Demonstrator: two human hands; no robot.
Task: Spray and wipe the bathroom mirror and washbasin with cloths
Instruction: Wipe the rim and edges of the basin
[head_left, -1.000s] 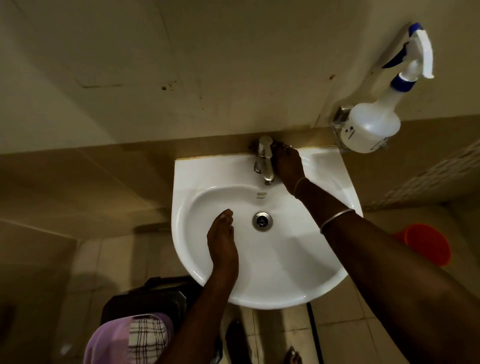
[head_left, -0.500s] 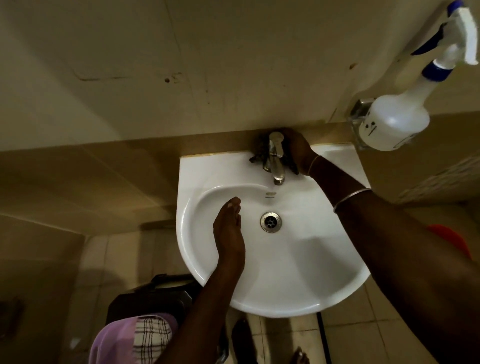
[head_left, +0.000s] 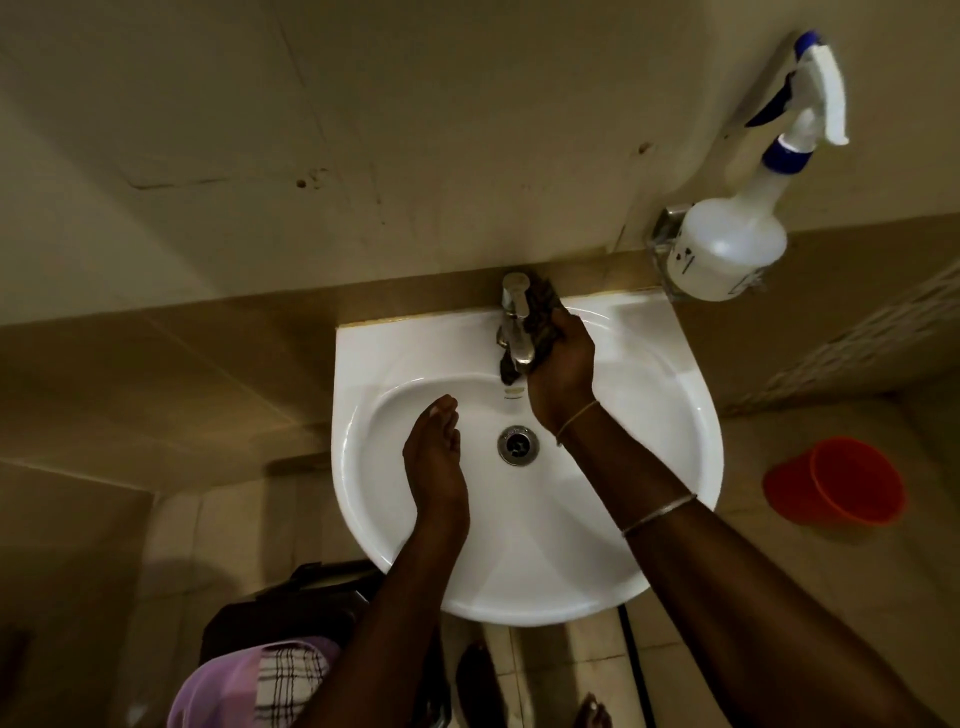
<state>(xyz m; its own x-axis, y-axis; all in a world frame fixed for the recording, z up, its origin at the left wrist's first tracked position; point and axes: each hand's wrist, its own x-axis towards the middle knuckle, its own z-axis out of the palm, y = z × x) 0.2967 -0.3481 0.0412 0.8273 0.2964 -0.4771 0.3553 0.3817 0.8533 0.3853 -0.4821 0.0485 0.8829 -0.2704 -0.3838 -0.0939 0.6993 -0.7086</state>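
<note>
A white washbasin (head_left: 644, 395) hangs on the wall below me, with a chrome tap (head_left: 514, 317) at its back edge and a drain (head_left: 518, 445) in the bowl. My right hand (head_left: 563, 364) holds a dark cloth (head_left: 540, 325) against the right side of the tap. My left hand (head_left: 434, 457) rests inside the bowl to the left of the drain, fingers straight and holding nothing. A white spray bottle (head_left: 732, 249) with a blue and white trigger sits in a wall holder right of the basin. No mirror is in view.
A red bucket (head_left: 836, 480) stands on the tiled floor to the right. A purple and checked cloth (head_left: 260, 680) lies over a dark object (head_left: 280, 613) at the lower left. My feet show under the basin.
My right hand has drawn the dark cloth from behind the tap's top down along its right side toward the spout. My left hand stays in the bowl. The camera shifted slightly.
</note>
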